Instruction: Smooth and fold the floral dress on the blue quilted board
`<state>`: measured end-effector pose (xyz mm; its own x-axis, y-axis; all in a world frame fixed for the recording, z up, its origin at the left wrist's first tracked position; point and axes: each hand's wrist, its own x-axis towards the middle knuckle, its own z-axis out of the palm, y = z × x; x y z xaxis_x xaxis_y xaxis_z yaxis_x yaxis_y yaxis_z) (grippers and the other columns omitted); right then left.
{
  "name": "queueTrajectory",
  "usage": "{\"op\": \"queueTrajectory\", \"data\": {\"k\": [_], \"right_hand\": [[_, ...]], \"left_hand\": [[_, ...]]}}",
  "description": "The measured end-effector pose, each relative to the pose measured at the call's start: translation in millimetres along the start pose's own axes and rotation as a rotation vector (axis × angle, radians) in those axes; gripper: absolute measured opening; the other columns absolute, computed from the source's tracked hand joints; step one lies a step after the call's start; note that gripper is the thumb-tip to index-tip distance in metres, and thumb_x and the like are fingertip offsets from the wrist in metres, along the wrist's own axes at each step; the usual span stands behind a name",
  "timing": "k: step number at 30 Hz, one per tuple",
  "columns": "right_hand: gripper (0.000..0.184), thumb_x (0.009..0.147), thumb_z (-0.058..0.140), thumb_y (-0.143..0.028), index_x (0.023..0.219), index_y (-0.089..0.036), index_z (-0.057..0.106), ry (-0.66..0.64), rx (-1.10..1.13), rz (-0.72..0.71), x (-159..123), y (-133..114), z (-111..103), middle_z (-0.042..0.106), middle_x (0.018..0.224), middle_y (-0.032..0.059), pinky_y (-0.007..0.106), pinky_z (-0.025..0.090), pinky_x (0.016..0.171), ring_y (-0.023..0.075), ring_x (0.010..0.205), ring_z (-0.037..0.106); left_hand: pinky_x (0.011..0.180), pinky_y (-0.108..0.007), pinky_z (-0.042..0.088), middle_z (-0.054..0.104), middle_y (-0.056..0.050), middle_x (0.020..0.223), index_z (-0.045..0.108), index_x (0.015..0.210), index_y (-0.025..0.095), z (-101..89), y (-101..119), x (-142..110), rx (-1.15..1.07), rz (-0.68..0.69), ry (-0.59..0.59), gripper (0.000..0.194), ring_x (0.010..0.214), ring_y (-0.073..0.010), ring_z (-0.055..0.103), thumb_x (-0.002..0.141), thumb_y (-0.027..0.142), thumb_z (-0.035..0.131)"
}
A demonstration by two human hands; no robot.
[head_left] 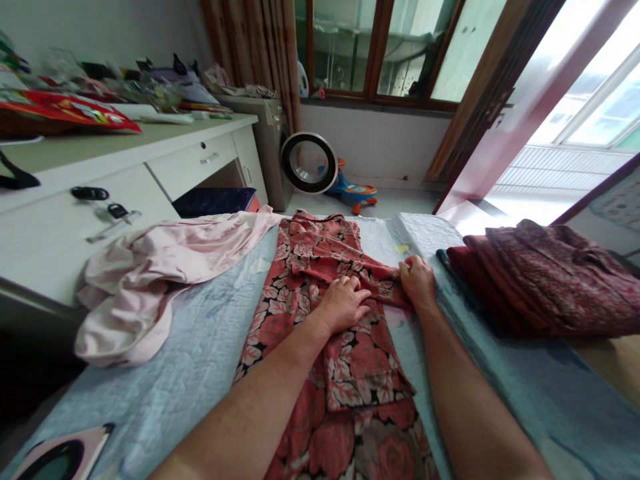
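A red floral garment [330, 373] lies lengthwise down the middle of a pale blue quilted cover [200, 347]. My left hand [345, 301] rests flat on the garment's middle, fingers stretched out over a folded-in part. My right hand [417, 280] is at the garment's right edge, fingers curled and pinching the fabric there. Both forearms reach in from the bottom of the view.
A crumpled pink garment [150, 280] lies at the left of the cover. A folded dark red pile [545, 280] sits at the right. A white desk [125, 173] with clutter stands left. A round fan [309, 163] and a toy car [356, 192] are on the floor beyond.
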<state>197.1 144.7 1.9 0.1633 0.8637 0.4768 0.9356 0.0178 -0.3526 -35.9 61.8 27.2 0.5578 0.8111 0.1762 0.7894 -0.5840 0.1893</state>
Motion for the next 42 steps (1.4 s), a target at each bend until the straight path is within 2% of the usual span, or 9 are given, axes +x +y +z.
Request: {"op": "queueTrajectory", "data": {"k": [4,8,11,13,18,25,31,37,42], "right_hand": [[0.035,0.091,0.046,-0.038,0.081,-0.015,0.070,-0.132,-0.049,-0.005,3.8,4.5,-9.1,0.070,0.084,0.0135,0.032,0.041,0.077,0.0242,0.084,0.061],[0.024,0.080,0.058,-0.036,0.076,-0.018,0.072,-0.306,-0.055,0.017,6.7,6.6,-17.8,0.070,0.076,0.0079,0.029,0.038,0.065,0.0213,0.075,0.060],[0.016,0.073,0.063,-0.031,0.075,-0.018,0.072,-0.371,-0.004,0.077,8.2,7.2,-21.0,0.068,0.069,0.0045,0.028,0.035,0.059,0.0186,0.066,0.058],[0.013,0.072,0.061,-0.028,0.073,-0.019,0.071,-0.347,0.038,0.088,9.2,7.6,-21.7,0.067,0.069,0.0034,0.027,0.035,0.059,0.0177,0.065,0.057],[0.020,0.078,0.056,-0.034,0.073,-0.020,0.069,-0.156,0.112,0.049,9.5,6.9,-19.7,0.068,0.074,0.0042,0.029,0.038,0.065,0.0193,0.071,0.058],[0.026,0.081,0.052,-0.040,0.075,-0.021,0.069,-0.035,0.109,0.105,6.5,3.2,-17.0,0.070,0.074,0.0076,0.031,0.038,0.067,0.0220,0.072,0.059],[0.032,0.074,0.052,-0.047,0.065,-0.019,0.065,-0.096,0.311,0.195,9.0,1.2,-23.0,0.063,0.062,0.0044,0.029,0.035,0.059,0.0193,0.062,0.055],[0.024,0.064,0.045,-0.038,0.046,-0.022,0.044,-0.215,0.497,0.228,9.5,-1.7,-33.7,0.037,0.046,-0.0023,0.028,0.023,0.049,0.0137,0.051,0.037],[0.014,0.058,0.047,-0.034,0.051,-0.021,0.049,-0.290,0.655,0.282,7.8,-5.3,-38.6,0.042,0.050,-0.0017,0.027,0.027,0.048,0.0141,0.053,0.039]], "left_hand": [[0.094,-0.038,0.045,0.060,-0.008,0.111,0.068,0.118,0.026,2.5,-1.4,0.7,-0.005,0.017,0.024,0.032,0.105,-0.0242,0.055,0.092,0.044,0.060],[0.098,-0.038,0.043,0.064,-0.006,0.114,0.069,0.114,0.024,5.8,-2.0,1.8,-0.048,0.065,0.043,0.024,0.110,-0.0229,0.055,0.094,0.031,0.059],[0.103,-0.037,0.041,0.066,-0.004,0.123,0.069,0.115,0.023,6.8,-0.8,2.7,-0.118,0.128,0.043,0.025,0.117,-0.0208,0.055,0.094,0.021,0.054],[0.104,-0.037,0.040,0.065,-0.003,0.128,0.068,0.116,0.023,7.0,0.5,2.9,-0.155,0.154,0.031,0.027,0.119,-0.0201,0.055,0.093,0.018,0.054],[0.104,-0.039,0.041,0.064,-0.001,0.133,0.067,0.119,0.026,9.1,3.2,2.5,-0.172,0.175,-0.004,0.029,0.121,-0.0211,0.055,0.094,0.021,0.053],[0.108,-0.042,0.040,0.060,-0.006,0.139,0.059,0.130,0.019,10.4,6.6,2.0,-0.142,0.133,-0.023,0.038,0.126,-0.0235,0.052,0.093,0.023,0.057],[0.106,-0.039,0.043,0.066,-0.007,0.129,0.062,0.124,0.018,11.3,0.3,3.7,-0.273,0.118,0.081,0.036,0.119,-0.0219,0.057,0.088,0.017,0.063],[0.092,-0.034,0.048,0.073,-0.004,0.101,0.070,0.100,0.019,8.0,-3.4,6.3,-0.296,0.013,0.202,0.018,0.097,-0.0199,0.061,0.090,0.011,0.056],[0.088,-0.033,0.047,0.069,-0.003,0.101,0.067,0.108,0.022,6.0,-0.5,4.4,-0.234,0.018,0.207,0.031,0.093,-0.0201,0.058,0.085,0.005,0.053]]}}
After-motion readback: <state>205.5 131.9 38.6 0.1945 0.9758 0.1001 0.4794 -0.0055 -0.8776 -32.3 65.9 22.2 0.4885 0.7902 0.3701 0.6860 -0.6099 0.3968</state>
